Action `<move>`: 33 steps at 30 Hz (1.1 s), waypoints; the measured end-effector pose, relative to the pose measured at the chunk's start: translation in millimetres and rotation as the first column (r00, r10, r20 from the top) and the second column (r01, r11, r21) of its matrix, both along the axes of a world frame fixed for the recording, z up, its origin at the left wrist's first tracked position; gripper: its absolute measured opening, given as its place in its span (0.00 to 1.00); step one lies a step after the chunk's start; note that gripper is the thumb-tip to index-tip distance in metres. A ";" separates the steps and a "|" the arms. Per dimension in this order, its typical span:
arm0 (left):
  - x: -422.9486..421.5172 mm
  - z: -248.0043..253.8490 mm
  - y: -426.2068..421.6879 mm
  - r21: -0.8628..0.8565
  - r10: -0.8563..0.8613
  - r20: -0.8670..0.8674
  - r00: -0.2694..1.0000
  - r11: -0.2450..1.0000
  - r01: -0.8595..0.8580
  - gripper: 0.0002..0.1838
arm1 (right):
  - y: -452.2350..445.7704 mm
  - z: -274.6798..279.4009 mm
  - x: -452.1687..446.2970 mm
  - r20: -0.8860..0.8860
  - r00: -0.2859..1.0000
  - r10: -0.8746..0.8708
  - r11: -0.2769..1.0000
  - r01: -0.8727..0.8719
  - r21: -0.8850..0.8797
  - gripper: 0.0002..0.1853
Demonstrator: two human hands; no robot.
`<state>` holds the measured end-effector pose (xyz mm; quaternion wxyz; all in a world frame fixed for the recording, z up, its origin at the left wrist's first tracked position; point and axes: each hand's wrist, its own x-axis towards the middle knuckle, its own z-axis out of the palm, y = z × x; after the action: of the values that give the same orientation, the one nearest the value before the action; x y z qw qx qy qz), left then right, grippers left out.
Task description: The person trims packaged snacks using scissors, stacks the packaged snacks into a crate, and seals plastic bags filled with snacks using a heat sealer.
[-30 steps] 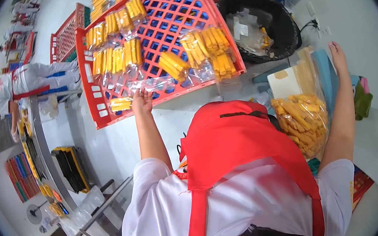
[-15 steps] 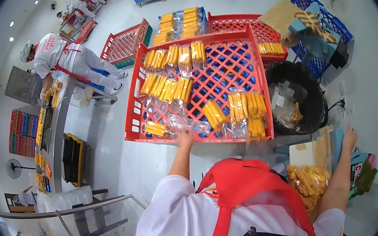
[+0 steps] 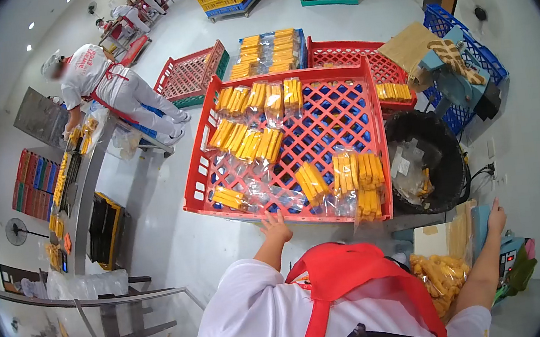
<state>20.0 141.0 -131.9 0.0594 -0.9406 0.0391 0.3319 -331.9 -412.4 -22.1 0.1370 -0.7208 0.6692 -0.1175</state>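
In the head view, the left hand (image 3: 277, 228) is open at the near rim of the red crate (image 3: 336, 107). Inside, the near-left bagged bundle (image 3: 229, 198) lies mostly crosswise, right end angled nearer the wearer. The right hand's (image 3: 497, 218) grip cannot be told.

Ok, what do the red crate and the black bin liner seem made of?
Red crate: likely rigid plastic, fairly matte, judging by its moulded lattice and slotted walls. Black liner: probably thin plastic film, slightly shiny, given its loose, wrinkled edge.
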 end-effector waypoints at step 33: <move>-3.1 3.3 -6.2 -0.077 0.108 0.024 0.994 0.991 -0.106 0.44 | -11.8 -7.3 -5.8 -0.059 0.995 0.085 0.994 -0.081 0.075 0.31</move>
<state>16.9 134.8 -128.6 0.0066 -0.9476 0.0003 0.3195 -337.7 -424.2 -29.4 0.1471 -0.7458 0.6465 -0.0648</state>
